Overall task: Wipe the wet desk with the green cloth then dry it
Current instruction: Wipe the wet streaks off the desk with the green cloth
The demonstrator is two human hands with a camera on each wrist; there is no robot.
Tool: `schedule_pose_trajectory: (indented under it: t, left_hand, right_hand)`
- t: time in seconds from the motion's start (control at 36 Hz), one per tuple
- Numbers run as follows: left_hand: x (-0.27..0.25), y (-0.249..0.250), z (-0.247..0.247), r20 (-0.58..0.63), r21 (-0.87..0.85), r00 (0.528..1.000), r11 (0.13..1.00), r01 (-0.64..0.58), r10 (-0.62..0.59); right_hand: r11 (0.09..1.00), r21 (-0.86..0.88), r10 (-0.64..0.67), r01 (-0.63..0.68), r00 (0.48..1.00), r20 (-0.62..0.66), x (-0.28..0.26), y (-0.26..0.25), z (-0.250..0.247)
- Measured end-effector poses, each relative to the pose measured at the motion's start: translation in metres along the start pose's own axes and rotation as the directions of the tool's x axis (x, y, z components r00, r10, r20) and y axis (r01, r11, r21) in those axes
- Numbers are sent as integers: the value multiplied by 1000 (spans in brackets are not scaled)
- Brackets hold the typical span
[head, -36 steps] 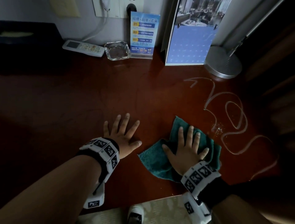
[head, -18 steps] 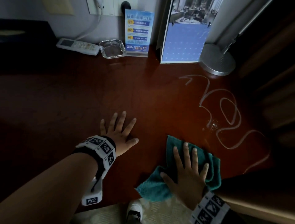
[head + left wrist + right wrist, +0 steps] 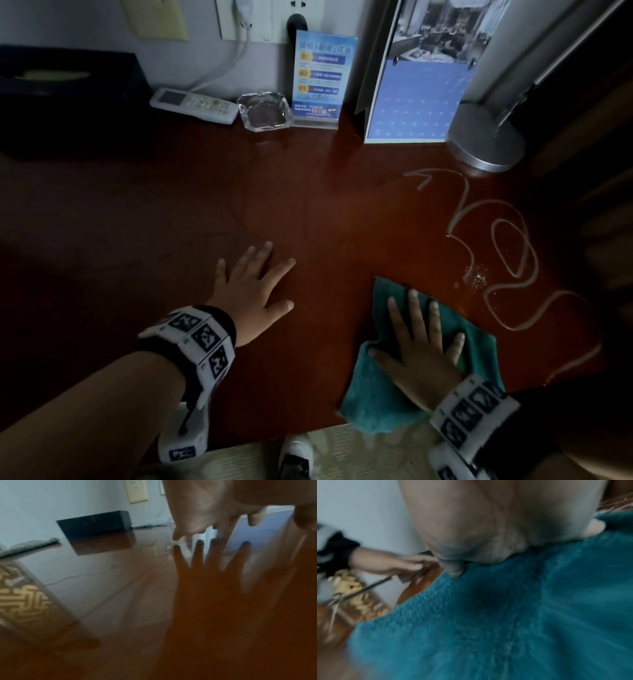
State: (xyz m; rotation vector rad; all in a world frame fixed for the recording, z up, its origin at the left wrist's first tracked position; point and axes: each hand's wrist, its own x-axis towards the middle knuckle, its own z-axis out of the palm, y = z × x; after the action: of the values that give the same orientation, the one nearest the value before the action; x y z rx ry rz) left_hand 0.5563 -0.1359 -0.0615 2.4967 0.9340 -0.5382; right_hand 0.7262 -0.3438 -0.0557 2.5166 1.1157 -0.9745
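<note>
At the desk's near edge, the flat right hand presses the green cloth; the left hand lies spread.

Tabletop, head view: cloth at 5 o'clock on near edge, right hand flat on it. Left hand flat on tabletop just left of cloth, apart. Water trail at 3 o'clock, beside cloth. Back edge, l to r: box, remote, ashtray, sign, calendar, lamp base.
</note>
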Motion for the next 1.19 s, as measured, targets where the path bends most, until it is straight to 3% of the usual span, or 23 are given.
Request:
schedule_pose_trajectory:
  t: [0.19,0.36,0.5,0.61,0.83,0.92,0.97,1.06,1.08,1.14,1.19]
  left_hand:
    - [-10,-24,0,36,8,987,988,155,-156]
    - [-8,-34,7,107,51,982,987,149,-154]
    - [-5,-32,8,142,57,976,986,156,-163]
    - [-5,-32,7,158,58,972,985,165,-172]
    - [-5,-32,7,164,66,971,984,168,-177]
    - [-4,-33,8,153,64,973,985,163,-171]
    - [-5,-33,8,151,70,973,984,163,-172]
    - [-4,-32,8,151,72,972,983,169,-179]
    - [-4,-32,7,153,72,972,983,170,-179]
    - [-4,-32,7,154,72,971,982,173,-182]
    - [-4,-31,6,157,66,969,981,181,-189]
  right_hand:
    - [999,37,0,1,1000,-24,53,-30,-34]
    - [995,-62,-75,74,997,-6,82,-56,-58]
    - [967,-145,-212,209,977,-6,95,-75,-62]
    - [905,-264,-349,334,937,-9,93,-75,-59]
    - [695,-408,-596,592,792,134,59,-56,-32]
    - [673,-359,-639,647,753,158,45,-52,-23]
    - [717,-186,-655,671,741,149,37,-50,-26]
    - [761,277,-590,586,804,-79,32,-48,-32]
    - [773,302,-531,558,829,-174,32,-46,-33]
    - [871,138,-433,471,870,-234,35,-45,-28]
    - [932,-19,-359,361,919,-163,37,-44,-14]
